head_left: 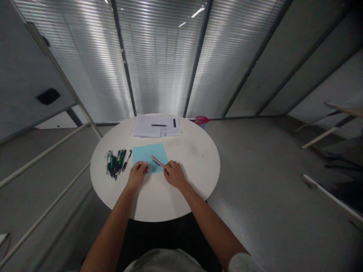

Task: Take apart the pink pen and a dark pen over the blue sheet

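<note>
On the round white table lies a light-blue sheet of paper [138, 152]. My right hand [174, 173] rests at the sheet's right edge, its fingers closed on the near end of a slim pinkish stick [157, 161]. The stick slants to the upper left over the sheet, with a dark line beneath it; I cannot make out its exact kind. At the sheet's lower left corner is my left hand [138, 174], thumb and fingers pinched together. Whatever is between them is too small to name. Left of the sheet lies a bunch of pens [115, 162], mostly dark, white and green.
Stacked white papers [146, 126] with a dark pen [159, 125] on top lie at the far side of the table [198, 166]. Beyond it stands a red bin [201, 120] on the floor. A metal-framed board [25, 75] is at the left, a ribbed translucent wall behind.
</note>
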The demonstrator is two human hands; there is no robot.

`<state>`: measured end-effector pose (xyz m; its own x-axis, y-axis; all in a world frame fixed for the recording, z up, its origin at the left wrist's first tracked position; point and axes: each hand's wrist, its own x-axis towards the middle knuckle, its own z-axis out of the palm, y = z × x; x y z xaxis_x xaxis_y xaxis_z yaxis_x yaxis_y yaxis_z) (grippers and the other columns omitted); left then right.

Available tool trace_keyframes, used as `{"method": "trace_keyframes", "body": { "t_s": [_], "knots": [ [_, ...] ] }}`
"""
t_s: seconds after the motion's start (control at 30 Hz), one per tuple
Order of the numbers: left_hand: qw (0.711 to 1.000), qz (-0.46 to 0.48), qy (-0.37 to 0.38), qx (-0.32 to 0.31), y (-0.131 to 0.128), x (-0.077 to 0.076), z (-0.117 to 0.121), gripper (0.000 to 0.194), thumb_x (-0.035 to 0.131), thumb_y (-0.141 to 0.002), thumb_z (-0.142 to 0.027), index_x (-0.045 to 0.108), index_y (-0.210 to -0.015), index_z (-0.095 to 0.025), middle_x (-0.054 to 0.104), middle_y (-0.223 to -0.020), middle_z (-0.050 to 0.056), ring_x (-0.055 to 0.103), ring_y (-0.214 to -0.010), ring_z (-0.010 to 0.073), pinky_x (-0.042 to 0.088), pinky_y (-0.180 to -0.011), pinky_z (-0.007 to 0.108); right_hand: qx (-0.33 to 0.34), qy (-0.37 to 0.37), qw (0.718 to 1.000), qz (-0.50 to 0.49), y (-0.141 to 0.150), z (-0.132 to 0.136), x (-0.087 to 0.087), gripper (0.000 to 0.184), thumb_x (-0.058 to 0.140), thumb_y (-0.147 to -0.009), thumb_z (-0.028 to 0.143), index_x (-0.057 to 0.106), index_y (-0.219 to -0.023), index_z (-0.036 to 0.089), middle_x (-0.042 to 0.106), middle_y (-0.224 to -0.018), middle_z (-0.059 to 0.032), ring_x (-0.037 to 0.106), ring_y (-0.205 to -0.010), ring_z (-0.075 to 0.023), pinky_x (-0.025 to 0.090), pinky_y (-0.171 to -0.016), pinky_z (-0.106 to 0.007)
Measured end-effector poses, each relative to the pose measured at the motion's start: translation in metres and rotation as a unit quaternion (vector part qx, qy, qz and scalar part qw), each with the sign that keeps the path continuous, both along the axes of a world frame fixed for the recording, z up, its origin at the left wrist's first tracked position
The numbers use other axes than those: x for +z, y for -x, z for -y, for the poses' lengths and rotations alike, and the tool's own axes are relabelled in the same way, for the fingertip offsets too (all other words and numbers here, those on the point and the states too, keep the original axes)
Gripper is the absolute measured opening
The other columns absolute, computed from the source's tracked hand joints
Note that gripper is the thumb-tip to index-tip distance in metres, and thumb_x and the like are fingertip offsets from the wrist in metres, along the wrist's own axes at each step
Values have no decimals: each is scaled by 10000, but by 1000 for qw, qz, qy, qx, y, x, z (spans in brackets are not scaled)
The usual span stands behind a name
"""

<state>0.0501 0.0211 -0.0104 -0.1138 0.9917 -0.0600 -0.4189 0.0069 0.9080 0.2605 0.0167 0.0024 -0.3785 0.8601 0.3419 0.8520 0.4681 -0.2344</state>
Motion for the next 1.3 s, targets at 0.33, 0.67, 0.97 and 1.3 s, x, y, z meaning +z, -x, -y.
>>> {"method": "trace_keyframes", "body": {
  "t_s": [0.33,0.67,0.97,1.3],
  "knots": [
    [999,-44,2,-19,-2,-1,1,332,820,-669,-388,631,-781,-138,685,-789,45,651,-734,151,511,-800,334,13,-2,1000,-17,1,2,3,168,549,-908,236,659,-1033,217,589,-1083,-72,478,-1046,-220,366,-911,-352],
    [995,-92,-11,-46,-1,-5,2,287,786,-718,-385,664,-837,-154,699,-796,45,673,-794,175,515,-830,346,16,-11,997,-79,13,6,7,174,547,-924,302,669,-1029,233,632,-1049,-56,492,-1039,-214,307,-943,-376],
    [980,-193,-14,-46,-5,6,5,297,747,-735,-431,677,-822,-155,678,-718,22,611,-667,138,485,-687,272,77,-7,995,-61,32,7,6,236,465,-985,375,650,-960,231,679,-1027,-49,516,-1018,-206,297,-926,-382],
    [960,-269,-34,-62,-6,6,7,293,705,-761,-449,686,-788,-157,683,-720,43,604,-686,159,472,-701,295,68,-34,997,-18,31,4,-6,248,431,-1005,326,636,-936,206,682,-942,-47,540,-945,-197,309,-889,-366]
  ]
}}
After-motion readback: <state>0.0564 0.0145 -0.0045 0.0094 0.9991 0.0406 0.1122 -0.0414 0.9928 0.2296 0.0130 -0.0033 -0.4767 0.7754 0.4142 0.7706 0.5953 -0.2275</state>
